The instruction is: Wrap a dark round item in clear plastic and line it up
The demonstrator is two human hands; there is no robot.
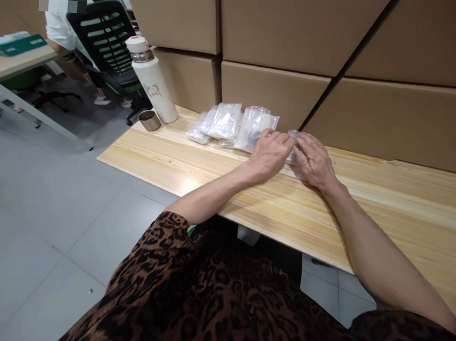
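Note:
Both of my hands are together over the wooden table (167, 159), close to the cardboard boxes. My left hand (270, 156) has its fingers curled in at the left edge of a clear plastic bag (291, 158). On the bag's right side, my right hand (315, 161) is bent over it, fingertips against the plastic. Most of this bag is hidden under the hands, and its contents cannot be made out. Just left of my left hand lies a row of overlapping clear plastic packets (227, 120); the nearest packet (249, 130) has something dark inside.
Large cardboard boxes (273, 93) are stacked along the table's back edge. A white thermos flask (156, 86) and a small metal cup (149, 120) stand near the left end. Beyond are a black-and-green office chair (104, 39), a seated person and another desk (18, 62).

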